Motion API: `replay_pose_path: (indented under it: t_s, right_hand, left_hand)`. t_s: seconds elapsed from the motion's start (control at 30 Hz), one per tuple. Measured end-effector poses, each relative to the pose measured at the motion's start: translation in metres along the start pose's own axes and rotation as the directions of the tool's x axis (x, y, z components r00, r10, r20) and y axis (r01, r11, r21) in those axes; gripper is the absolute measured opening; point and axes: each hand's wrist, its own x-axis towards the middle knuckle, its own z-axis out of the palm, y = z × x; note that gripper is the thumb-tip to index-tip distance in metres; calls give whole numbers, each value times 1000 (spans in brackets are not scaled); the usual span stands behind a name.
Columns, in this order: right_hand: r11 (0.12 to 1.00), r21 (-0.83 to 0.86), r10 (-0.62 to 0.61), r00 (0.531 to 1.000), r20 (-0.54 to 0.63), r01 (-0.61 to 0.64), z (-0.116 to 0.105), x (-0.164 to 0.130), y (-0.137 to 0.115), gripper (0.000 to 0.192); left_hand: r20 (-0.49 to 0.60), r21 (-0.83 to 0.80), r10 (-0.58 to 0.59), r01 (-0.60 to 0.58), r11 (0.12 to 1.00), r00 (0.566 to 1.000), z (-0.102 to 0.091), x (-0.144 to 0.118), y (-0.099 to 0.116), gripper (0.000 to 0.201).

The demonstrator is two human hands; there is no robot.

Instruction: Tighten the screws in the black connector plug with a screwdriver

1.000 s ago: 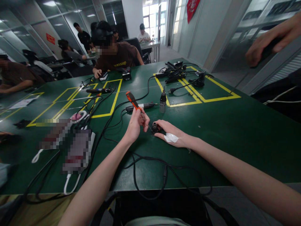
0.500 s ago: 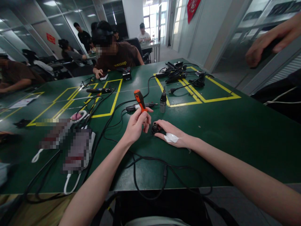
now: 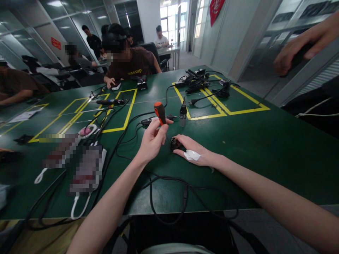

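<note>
Since a second ago your left hand (image 3: 153,138) has swung the screwdriver (image 3: 160,113) up from a slant to nearly upright, so its tip has left the small black connector (image 3: 173,143) and now hangs at about 10 o'clock from it, close but apart. You grip the orange handle between thumb and fingers, the shaft running down behind your palm where it is hard to see.

Your right hand (image 3: 192,150), with a white patch on its back, lies flat on the green bench (image 3: 265,155), fingertips pinching the connector against the surface. That hand has not shifted.

Judging by this, the screw work on the connector looks paused rather than finished: the tool is off the part, the part remains pinned, and nothing shows whether a screw is seated or loose. You would need a closer look to tell what is left.

Nearest you, at 6 o'clock, a black cable (image 3: 169,190) loops along the bench edge. At 12 o'clock from the connector a second, upright plug body (image 3: 183,113) stands by the yellow tape line (image 3: 206,116), with a dark pen-shaped tool (image 3: 150,121) lying at its 9 o'clock. Farther out, at 1 o'clock, a tangle of black leads (image 3: 197,83) sits inside the taped box. Across the bench a person in a brown shirt (image 3: 132,65) works, and another person's hand (image 3: 299,47) shows at upper right.
</note>
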Motion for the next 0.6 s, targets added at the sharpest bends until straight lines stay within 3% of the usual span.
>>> replay_pose_path:
  t_s: [0.1, 0.23, 0.5, 0.6]
  right_hand:
    - [1000, -16, 10, 1000, -1, -10, 0, 0, -2, 26]
    - [999, -19, 25, 1000, -5, -25, 2, 0, -4, 26]
    - [998, -30, 46, 999, -12, -46, 9, 1, -9, 25]
    - [998, -38, 44, 999, -13, -44, 11, 1, -10, 25]
  left_hand:
    - [-29, 35, 53, -52, 998, 998, -2, 1, 2, 39]
    - [-46, -24, 27, -28, 999, 999, -2, 1, 3, 37]
    - [66, -115, -49, 57, 992, 997, -5, 1, 10, 37]
    - [50, -152, -59, 66, 986, 997, -5, 2, 9, 43]
